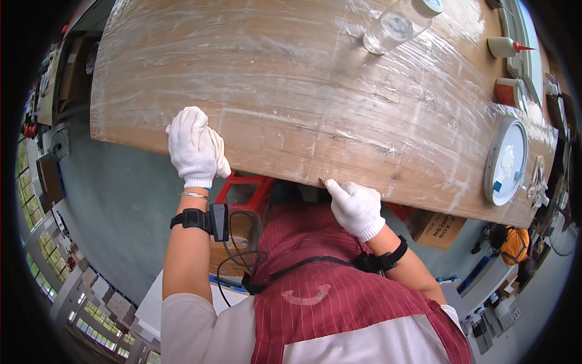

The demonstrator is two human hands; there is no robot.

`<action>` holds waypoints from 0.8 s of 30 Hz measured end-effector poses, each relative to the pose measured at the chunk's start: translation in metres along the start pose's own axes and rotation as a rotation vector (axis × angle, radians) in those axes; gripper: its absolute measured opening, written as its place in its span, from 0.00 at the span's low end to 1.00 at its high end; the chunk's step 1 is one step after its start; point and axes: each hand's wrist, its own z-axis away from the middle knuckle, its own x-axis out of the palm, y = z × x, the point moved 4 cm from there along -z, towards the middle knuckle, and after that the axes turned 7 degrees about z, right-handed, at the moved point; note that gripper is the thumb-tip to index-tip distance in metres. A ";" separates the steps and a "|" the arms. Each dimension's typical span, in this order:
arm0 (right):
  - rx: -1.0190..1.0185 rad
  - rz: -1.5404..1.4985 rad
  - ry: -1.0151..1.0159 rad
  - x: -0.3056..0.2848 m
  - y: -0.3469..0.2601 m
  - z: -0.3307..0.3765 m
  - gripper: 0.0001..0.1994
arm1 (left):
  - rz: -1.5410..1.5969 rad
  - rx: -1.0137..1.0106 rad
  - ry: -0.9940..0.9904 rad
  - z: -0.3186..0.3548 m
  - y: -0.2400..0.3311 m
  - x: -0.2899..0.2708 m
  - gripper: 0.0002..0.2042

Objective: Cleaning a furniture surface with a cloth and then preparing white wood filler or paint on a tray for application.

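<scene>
My left hand (pixel 193 145), in a white knit glove, is closed over a folded off-white cloth (pixel 220 159) at the table's near edge, left of the middle. Part of the cloth hangs out beside the palm. My right hand (pixel 356 207), gloved the same way, is curled at the near edge with its thumb pointing left. A small dark pointed bit (pixel 321 180) shows at the thumb tip; whether the hand grips it or the table edge cannot be made out. The table (pixel 273 103) has a brown top wrapped in wrinkled clear film.
A clear jar (pixel 391 27) with liquid stands at the far side. To the right are a white bottle with red nozzle (pixel 503 47), a red-and-white tub (pixel 509 92) and a round white lid (pixel 508 161). A red stool (pixel 245 191) and a cardboard box (pixel 439 229) sit below the edge.
</scene>
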 end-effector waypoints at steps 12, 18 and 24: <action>-0.009 -0.001 -0.029 -0.002 0.011 0.003 0.22 | 0.059 -0.017 0.019 0.005 -0.013 0.001 0.20; -0.040 -0.039 -0.192 -0.007 0.011 -0.008 0.18 | 0.001 0.025 0.012 0.004 -0.010 0.001 0.20; -0.090 -0.290 -0.034 -0.030 0.033 0.005 0.17 | -0.387 -0.028 0.064 0.011 -0.011 0.002 0.15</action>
